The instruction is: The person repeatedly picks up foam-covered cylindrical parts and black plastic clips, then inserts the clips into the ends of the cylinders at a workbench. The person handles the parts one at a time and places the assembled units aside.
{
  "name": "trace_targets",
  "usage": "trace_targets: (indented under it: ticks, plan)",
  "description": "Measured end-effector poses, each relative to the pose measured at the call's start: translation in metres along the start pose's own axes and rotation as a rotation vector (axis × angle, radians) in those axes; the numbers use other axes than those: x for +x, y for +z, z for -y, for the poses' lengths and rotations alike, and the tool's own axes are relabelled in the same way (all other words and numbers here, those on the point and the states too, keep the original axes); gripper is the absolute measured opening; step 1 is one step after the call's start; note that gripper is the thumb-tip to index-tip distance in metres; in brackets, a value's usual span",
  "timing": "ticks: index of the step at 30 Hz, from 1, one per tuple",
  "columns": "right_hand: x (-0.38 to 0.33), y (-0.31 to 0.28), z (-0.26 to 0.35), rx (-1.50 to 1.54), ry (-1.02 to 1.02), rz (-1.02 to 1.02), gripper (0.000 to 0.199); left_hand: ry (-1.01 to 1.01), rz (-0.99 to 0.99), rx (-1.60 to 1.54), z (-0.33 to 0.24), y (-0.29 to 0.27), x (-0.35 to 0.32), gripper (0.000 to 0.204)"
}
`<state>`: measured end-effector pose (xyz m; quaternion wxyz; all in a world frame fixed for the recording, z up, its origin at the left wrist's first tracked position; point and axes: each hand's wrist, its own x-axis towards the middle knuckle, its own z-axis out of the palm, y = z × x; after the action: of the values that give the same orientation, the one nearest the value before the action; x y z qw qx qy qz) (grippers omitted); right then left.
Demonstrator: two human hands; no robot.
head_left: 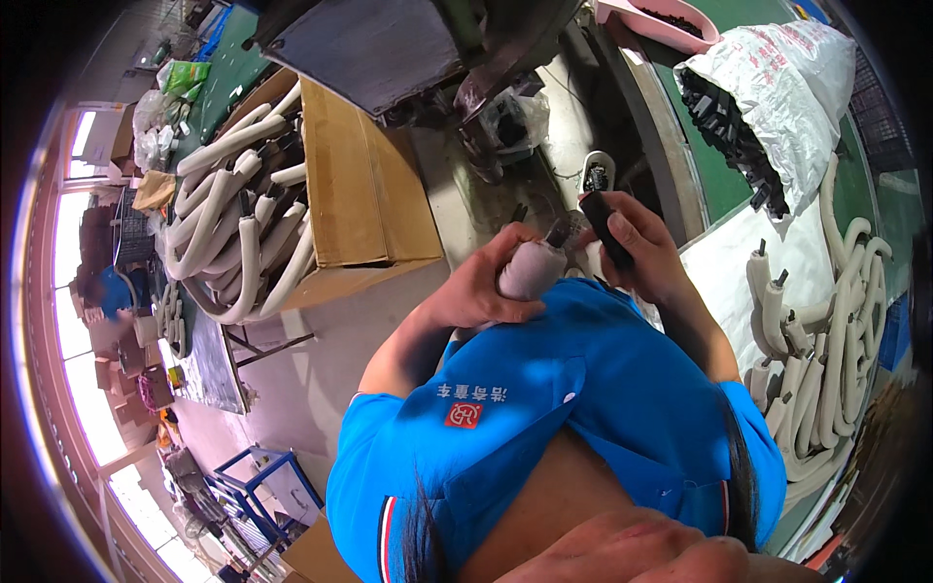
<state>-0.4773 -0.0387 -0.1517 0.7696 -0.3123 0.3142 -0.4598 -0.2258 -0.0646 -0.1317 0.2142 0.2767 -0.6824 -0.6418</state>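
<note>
Just ahead of the blue shirt (525,379) | left hand (486,284) wrapped round pale padded tube (532,272) | right hand (641,238) gripping black piece (608,231) near its tip | step, seemingly: lining up | next calls for steadiness

Bright windows (86,398) left; pale floor (340,374); green tabletop (717,165).

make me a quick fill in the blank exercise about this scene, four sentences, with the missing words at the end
1. The long piece in the right hand is ____.
2. The pale padded lump is in the person's ____ hand.
3. The pale tubes at left lie in a cardboard ____.
4. The dish near the white sack is ____.

Missing words: black; left; box; pink
</note>
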Motion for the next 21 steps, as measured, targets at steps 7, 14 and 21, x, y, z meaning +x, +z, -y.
trace_targets:
  ticks: [7,14,21]
  plan:
    - [0.011,-0.001,0.027,-0.572,-0.202,-0.006,0.022,-0.092,0.026,-0.119,-0.009,0.004,-0.008,0.061]
    - [0.028,0.013,0.048,-0.792,-0.275,0.111,0.022,-0.084,0.065,-0.079,-0.008,0.008,-0.012,0.052]
    - [0.043,0.025,0.064,-0.98,-0.357,0.459,0.02,-0.133,0.036,-0.233,0.006,0.021,-0.017,0.05]
